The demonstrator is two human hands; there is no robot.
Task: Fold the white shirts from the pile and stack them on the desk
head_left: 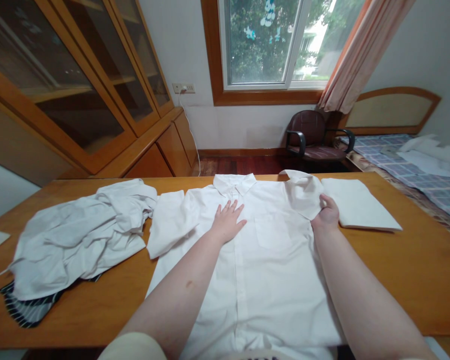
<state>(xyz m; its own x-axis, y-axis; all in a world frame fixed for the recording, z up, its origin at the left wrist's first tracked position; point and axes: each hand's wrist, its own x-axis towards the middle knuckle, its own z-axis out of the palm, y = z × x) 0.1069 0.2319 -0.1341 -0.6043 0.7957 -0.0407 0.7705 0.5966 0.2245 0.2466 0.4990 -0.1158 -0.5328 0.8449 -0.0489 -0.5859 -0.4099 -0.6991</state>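
A white short-sleeved shirt [273, 270] lies front up across the table, its collar at the far edge and its button strip running toward me. My left hand [228, 222] rests flat on the chest just below the collar, fingers spread. At the right side, my right hand [326, 214] grips the shirt's sleeve, thumb on top and the other fingers mostly hidden. That sleeve is lifted and bent at its far end. The opposite sleeve [170, 225] lies spread out on the left.
Left of the shirt is a crumpled pile of white clothes [82, 235] over a dark striped cloth [32, 305]. A folded white garment [360, 204] lies on the wooden table [405, 280] at right. Beyond stand a chair [311, 135], a bed [416, 165] and a glass-doored cabinet [135, 135].
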